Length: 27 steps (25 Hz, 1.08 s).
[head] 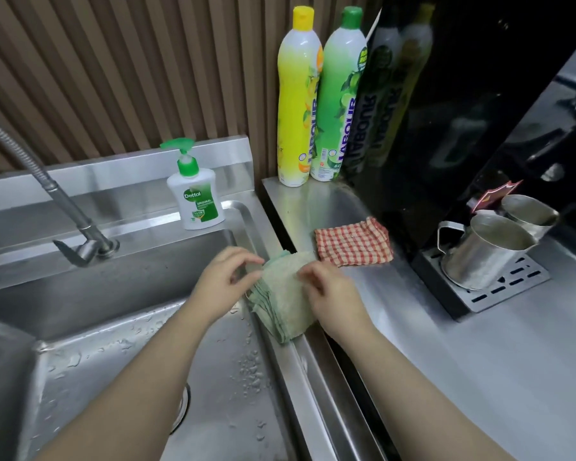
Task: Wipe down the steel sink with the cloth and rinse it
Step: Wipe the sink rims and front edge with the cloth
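Head cam has you over the sink (120, 371), basin beaded with water, drain half hidden under your left forearm. Biggest risk is that wet steel: push hard on the slope and the cloth could skate, and your knuckles land on the tap (80, 241) at the back wall.

Next, the counter (479, 344) to the right. A checked rag (353, 241) lies just beside your cloth, so a blind grab could bring up the wrong one.

The cloth (283, 294) itself sits folded on the rim between basin and counter. Your left hand (223, 277) pinches its near corner with fingertips, your right hand (330, 291) pinches the opposite edge, both loose-looking holds. Lift it like that and I'd guess it unfolds and flops into the basin, or drags a corner over the gap beside the rim.

Smallest: the soap bottle (195, 191) stands on the back ledge, so a wide wipe could tip it in.
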Motion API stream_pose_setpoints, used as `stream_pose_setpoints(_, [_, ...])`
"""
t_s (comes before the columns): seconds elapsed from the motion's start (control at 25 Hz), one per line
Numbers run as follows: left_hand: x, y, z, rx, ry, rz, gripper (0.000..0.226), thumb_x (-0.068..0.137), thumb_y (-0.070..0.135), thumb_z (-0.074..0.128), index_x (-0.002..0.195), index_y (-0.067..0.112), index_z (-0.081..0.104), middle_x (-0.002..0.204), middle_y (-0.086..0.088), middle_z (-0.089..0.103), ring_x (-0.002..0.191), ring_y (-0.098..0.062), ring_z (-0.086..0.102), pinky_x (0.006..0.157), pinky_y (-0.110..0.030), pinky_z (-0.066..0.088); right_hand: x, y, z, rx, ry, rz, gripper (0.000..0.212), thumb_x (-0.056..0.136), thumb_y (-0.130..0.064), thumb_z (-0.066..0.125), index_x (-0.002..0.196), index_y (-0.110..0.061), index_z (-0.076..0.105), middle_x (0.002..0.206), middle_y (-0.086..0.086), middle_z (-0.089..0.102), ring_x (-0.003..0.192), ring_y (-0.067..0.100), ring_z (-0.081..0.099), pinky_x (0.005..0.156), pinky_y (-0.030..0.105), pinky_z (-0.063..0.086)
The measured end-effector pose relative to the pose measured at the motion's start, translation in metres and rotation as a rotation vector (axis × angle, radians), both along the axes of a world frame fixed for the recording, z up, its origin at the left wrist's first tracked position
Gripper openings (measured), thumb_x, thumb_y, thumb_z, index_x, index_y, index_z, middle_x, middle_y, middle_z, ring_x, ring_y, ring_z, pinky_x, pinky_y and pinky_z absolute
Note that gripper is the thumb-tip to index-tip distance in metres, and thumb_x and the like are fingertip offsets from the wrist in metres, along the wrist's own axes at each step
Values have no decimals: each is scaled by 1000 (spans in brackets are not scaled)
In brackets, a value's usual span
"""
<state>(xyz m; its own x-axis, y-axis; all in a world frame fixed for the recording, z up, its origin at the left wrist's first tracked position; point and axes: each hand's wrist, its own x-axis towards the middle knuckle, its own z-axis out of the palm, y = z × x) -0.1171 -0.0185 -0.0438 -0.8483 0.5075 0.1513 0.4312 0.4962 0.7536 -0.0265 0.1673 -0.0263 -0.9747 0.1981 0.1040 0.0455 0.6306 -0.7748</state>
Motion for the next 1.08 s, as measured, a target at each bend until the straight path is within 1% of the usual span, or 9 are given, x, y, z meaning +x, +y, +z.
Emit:
stream_pose_setpoints(0.12, [-40, -9, 7, -257, 187, -10, 42, 86, 35, 38, 115, 16, 62, 115, -5, 59, 108, -23, 51, 92, -31, 37, 6, -22, -4, 331, -79, 274, 51, 98, -34, 34, 146, -16, 31, 154, 3, 27, 144, 22, 19, 113, 22, 10])
stream_pose_setpoints(0.2, [-66, -8, 0, -449, 280, -84, 40, 90, 21, 43, 127, 11, 53, 130, -12, 54, 122, -29, 45, 104, -37, 31, -2, -32, -14, 569, -180, 283, 69, 90, -55, 3, 150, -23, 15, 159, 0, 7, 147, 24, -1, 114, 33, -5])
stream_pose_setpoints(0.48, [-95, -6, -21, -419, 222, -146, 53, 84, -11, 42, 135, 1, 43, 143, -18, 41, 133, -30, 37, 112, -28, 17, -95, -36, -19, 762, -294, 262, 51, 99, -39, 18, 149, -30, 12, 160, 2, 0, 146, 26, -1, 117, 43, -1])
stream_pose_setpoints(0.6, [-95, -11, -28, -420, 247, -204, 51, 87, -9, 42, 137, 1, 39, 147, -17, 33, 138, -28, 29, 112, -25, 9, -11, -43, -26, 782, -168, 183, 55, 89, -43, 24, 137, -28, 46, 148, 10, 39, 135, 37, 37, 112, 50, 24])
stream_pose_setpoints(0.68, [-97, -13, -34, -424, 248, -208, 51, 89, -4, 44, 139, 2, 37, 149, -15, 30, 140, -26, 25, 114, -27, 9, 24, -47, -29, 820, -197, 130, 54, 85, -47, 31, 132, -30, 52, 141, 10, 49, 127, 39, 47, 105, 51, 28])
stream_pose_setpoints(0.76, [-97, -11, -35, -429, 247, -205, 50, 91, -1, 43, 140, 3, 35, 150, -13, 28, 141, -25, 23, 115, -28, 9, 10, -47, -23, 823, -282, 107, 55, 89, -52, 24, 140, -37, 38, 153, 9, 31, 138, 38, 29, 113, 52, 21])
stream_pose_setpoints(0.84, [-97, -11, -29, -425, 217, -204, 47, 93, -1, 40, 140, 2, 34, 151, -15, 27, 141, -24, 22, 114, -25, 6, -15, -50, -19, 785, -369, 136, 59, 91, -57, 9, 147, -41, 9, 160, 4, -6, 145, 33, -8, 117, 50, 0])
stream_pose_setpoints(0.92, [-95, -8, -18, -462, 143, -208, 45, 97, 7, 38, 141, 5, 32, 152, -13, 24, 142, -22, 20, 113, -23, 4, -8, -48, -18, 775, -395, 158, 68, 82, -60, -9, 147, -41, 0, 159, 2, -15, 143, 30, -18, 116, 47, -8])
stream_pose_setpoints(1.08, [-58, 2, -12, -485, 170, -292, 58, 96, 46, 23, 145, 15, 28, 155, -2, 20, 143, -13, 10, 115, -29, 2, 124, -48, -21, 812, -254, 99, 58, 97, -52, 5, 143, -32, 34, 152, 9, 33, 138, 40, 29, 106, 48, 19])
